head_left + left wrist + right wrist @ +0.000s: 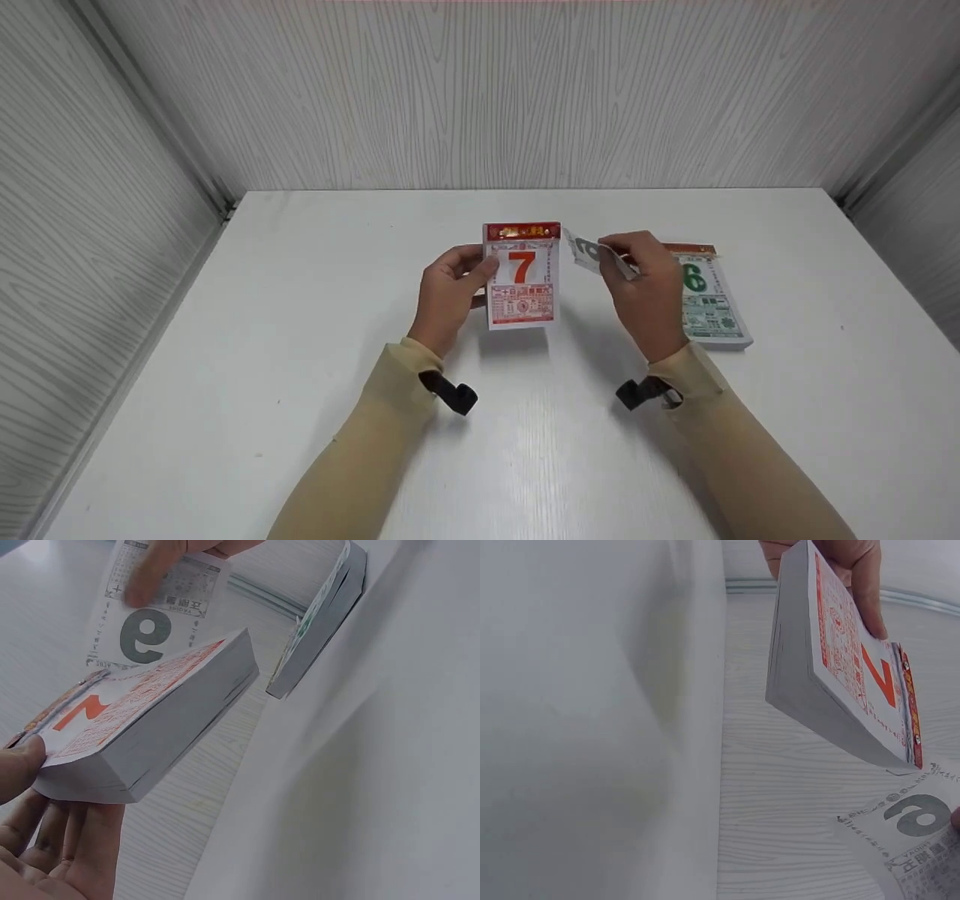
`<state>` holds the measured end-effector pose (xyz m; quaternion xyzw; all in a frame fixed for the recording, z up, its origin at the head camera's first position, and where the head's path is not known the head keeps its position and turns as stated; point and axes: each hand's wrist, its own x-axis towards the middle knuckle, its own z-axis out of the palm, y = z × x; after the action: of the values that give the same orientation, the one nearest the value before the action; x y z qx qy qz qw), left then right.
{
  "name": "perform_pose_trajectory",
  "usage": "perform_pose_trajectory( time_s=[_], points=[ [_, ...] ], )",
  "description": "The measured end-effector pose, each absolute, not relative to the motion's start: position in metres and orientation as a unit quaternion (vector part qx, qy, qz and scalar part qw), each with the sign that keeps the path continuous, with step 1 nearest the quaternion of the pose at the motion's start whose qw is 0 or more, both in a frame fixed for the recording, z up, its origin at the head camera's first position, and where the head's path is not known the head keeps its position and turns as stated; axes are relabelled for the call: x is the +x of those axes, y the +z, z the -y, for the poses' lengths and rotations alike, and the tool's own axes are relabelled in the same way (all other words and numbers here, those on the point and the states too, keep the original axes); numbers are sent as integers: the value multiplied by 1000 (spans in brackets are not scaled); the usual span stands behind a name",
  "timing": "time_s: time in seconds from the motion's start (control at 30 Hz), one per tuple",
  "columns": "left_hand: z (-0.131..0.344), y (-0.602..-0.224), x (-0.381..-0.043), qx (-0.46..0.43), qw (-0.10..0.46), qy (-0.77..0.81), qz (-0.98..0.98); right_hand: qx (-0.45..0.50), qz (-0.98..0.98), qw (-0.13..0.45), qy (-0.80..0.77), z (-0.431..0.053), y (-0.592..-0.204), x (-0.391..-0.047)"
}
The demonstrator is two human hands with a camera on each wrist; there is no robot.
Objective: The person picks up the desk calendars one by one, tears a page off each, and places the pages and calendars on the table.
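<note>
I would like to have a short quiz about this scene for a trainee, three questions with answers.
1. Which hand holds the calendar with the red 7?
2. True or false: the loose sheet lies flat on the table.
3. Complete: the number on the other calendar is printed in ____.

Key: 1. The left hand. 2. False; the right hand pinches it in the air. 3. Green.

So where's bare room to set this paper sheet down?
The white tabletop has bare room left of the left hand and right of the thick green-printed paper calendar block. Crowded: between them, where the left hand holds the red-printed calendar block and the right hand, pinching the thin white printed sheet, partly hides the green block.
</note>
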<state>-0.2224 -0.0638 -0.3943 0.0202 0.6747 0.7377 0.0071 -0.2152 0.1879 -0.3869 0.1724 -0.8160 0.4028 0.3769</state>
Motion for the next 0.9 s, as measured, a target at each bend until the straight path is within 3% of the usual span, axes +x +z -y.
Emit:
perform_pose_trajectory(
  time_s=[0.2, 0.63, 0.9],
  points=[
    [69, -390, -223, 8, 13, 686, -727, 155, 836, 351, 393, -188, -388, -213],
    [87, -383, -225, -30, 107, 570, -814, 158, 868, 320, 345, -191, -392, -213],
    [100, -384, -227, -53, 126, 460, -877, 162, 897, 274, 308, -188, -395, -216]
  ],
)
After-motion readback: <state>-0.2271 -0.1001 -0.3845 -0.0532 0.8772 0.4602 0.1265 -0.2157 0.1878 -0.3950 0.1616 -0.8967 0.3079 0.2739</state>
